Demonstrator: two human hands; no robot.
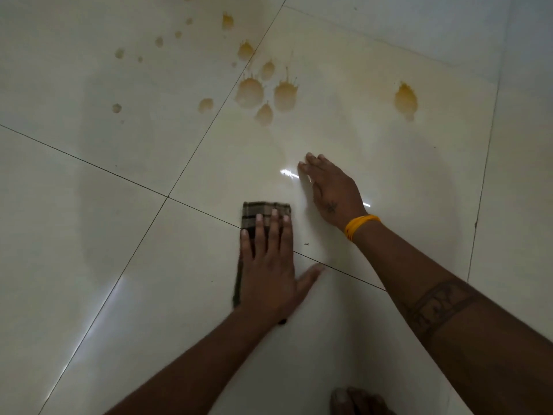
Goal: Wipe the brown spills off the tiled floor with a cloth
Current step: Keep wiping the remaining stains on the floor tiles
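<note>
- Left hand (269, 265) flat on folded cloth (263, 217), fingers spread, pressing it to the floor (89, 235).
- Right hand (330, 190) open, empty, resting at 1 o'clock beside it.
- Spills (263, 91) lie at 12 o'clock, well apart; right hand nearer.

A brown checked cloth (264, 218), folded, is lying flat across a grout line on the cream tiled floor (89, 235); brown spills (250, 91) are sitting in scattered blots well beyond it, still unwiped
</note>
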